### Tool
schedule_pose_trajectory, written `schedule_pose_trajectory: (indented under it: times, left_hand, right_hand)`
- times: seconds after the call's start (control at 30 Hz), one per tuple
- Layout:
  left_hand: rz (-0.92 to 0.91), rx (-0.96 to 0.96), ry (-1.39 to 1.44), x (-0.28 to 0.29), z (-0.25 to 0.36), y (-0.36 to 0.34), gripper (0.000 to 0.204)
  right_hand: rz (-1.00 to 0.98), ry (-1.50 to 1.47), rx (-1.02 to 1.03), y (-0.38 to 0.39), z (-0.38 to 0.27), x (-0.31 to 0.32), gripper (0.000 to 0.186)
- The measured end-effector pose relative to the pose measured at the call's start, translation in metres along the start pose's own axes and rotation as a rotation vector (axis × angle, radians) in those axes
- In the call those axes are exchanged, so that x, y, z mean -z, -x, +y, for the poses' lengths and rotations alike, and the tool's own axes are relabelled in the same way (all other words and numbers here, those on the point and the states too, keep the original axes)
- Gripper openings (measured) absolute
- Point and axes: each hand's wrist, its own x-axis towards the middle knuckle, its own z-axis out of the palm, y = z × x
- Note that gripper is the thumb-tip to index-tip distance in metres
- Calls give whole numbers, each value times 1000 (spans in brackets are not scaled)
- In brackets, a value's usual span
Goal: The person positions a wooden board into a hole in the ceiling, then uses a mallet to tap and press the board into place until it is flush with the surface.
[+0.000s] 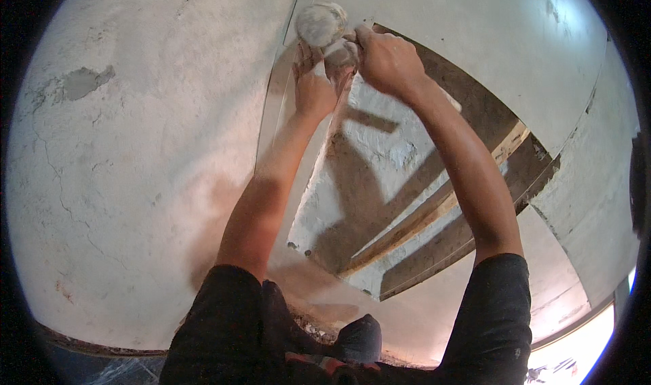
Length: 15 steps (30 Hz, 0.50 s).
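Observation:
Both my arms reach up to a pale panel with an opening in it. At the opening's upper left corner is a dusty, whitish tool with a round head (322,24) and a greyish body; its exact kind is unclear. My left hand (315,90) comes up from below, its fingers stretched along the tool's left side under the round head and partly hidden. My right hand (390,63) is closed at the tool's right side, knuckles outward, by the opening's upper edge. A pale panel strip (279,124) runs down beside my left forearm.
Inside the opening (400,148) a rough whitish surface shows, crossed by a wooden batten (407,234). A cracked plaster wall (135,168) with a grey patch (88,82) stands on the left. Bright light enters at the lower right (576,351).

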Motion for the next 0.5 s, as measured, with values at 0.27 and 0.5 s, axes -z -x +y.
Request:
schedule_pose_trajectory:
  times: [0.27,0.5]
  left_hand:
    - [-196,190,36,20,17,-4,70]
    - [51,-43,-28,1,4,-2,67]
  right_hand:
    - [-13,38,-77,2,6,10,27]
    - [-22,-30,-89,19,4,-1,32]
